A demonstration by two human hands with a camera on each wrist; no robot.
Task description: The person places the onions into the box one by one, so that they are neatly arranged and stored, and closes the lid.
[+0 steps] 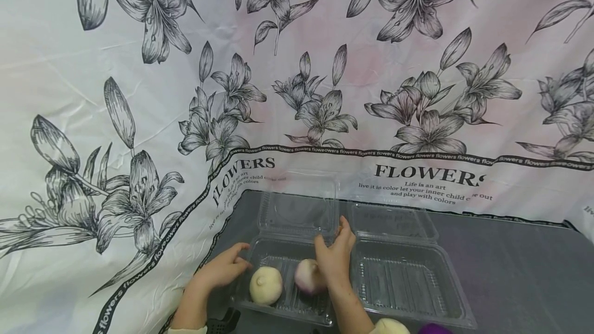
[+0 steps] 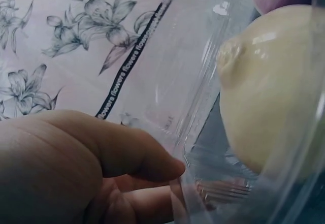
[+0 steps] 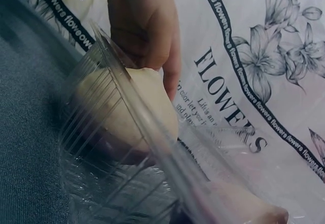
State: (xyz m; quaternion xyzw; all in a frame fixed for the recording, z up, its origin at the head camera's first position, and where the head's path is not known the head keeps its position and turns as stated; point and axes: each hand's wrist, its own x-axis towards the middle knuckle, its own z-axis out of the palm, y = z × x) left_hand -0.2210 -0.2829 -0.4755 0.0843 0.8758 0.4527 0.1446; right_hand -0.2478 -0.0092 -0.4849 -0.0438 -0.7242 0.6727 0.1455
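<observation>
The head camera looks forward and down from above the near side of the table [image 1: 524, 272], far enough back to take in the left hand [image 1: 223, 267], the right hand [image 1: 337, 251], the left box [image 1: 286, 312] and the right box [image 1: 399, 277] low in its frame, below the flowered cloth [image 1: 325, 19]. The left wrist camera sits close beside its thumb, facing the left box's wall and a pale vegetable [image 2: 271, 87] at short range. The right wrist camera looks, low and slanted, across that box toward the cloth. Its big lettering [image 3: 231, 99] appears here and in the head view.
</observation>
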